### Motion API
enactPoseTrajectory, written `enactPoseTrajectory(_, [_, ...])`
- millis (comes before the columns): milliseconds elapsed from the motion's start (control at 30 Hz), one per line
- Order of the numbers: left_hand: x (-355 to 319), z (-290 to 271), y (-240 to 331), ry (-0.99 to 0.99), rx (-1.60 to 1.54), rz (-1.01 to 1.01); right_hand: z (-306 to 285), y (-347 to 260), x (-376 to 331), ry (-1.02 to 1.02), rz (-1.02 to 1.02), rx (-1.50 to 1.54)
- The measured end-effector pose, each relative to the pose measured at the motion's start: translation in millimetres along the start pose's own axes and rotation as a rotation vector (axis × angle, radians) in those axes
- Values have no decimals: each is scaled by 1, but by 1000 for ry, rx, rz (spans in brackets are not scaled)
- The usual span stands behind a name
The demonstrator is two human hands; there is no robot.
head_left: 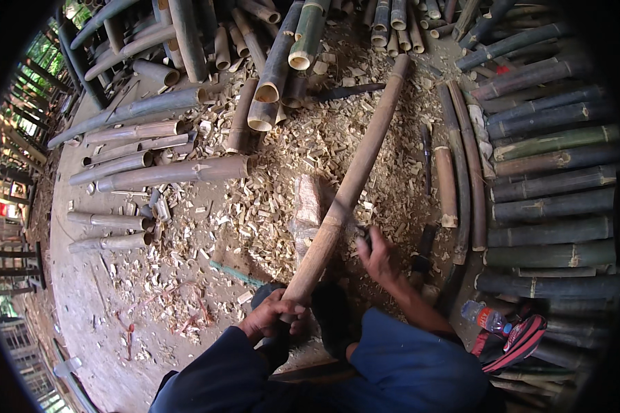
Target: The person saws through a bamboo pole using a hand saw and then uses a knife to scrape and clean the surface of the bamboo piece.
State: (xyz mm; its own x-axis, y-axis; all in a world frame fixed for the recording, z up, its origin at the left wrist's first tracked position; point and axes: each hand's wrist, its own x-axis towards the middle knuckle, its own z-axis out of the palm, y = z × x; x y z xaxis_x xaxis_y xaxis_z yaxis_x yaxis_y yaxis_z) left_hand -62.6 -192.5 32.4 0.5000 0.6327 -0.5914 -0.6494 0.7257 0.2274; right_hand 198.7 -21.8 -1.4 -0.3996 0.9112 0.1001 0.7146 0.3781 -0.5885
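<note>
A long brown bamboo pole (pixel 365 148) slants from my lap up to the far right, with its far end among wood chips. My left hand (pixel 275 315) is wrapped round its near end. Under the pole's middle stands a pale wooden block (pixel 308 196), its lower part seemingly wrapped in clear plastic; the pole covers some of it. To the right of the pole, my right hand (pixel 377 258) is closed on a small dark thing, perhaps a handle, whose kind I cannot make out. This hand appears apart from the pole.
Wood chips (pixel 269 230) cover the floor. Cut bamboo lengths (pixel 176 172) lie at left, with upright bamboo tubes (pixel 264 113) beyond. A stack of dark bamboo (pixel 554 206) lines the right. Near my right knee lie a plastic bottle (pixel 486 316) and a red-and-black bag (pixel 520 344).
</note>
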Motion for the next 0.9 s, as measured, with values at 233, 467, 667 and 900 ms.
enactPoseTrajectory(233, [1, -3, -3, -133, -252, -105, -9, -22, -4, -62, -237, 28])
enactPoseTrajectory(467, [-2, -9, -4, -156, -282, -128, -4, -35, -7, -70, -176, 25])
enactPoseTrajectory(667, [1, 13, 5, -50, -8, -34, 14, 36, 13, 194, 798, 321])
enactPoseTrajectory(900, [7, 1, 1, 138, 721, 165, 10, 41, -18, 254, 405, -202])
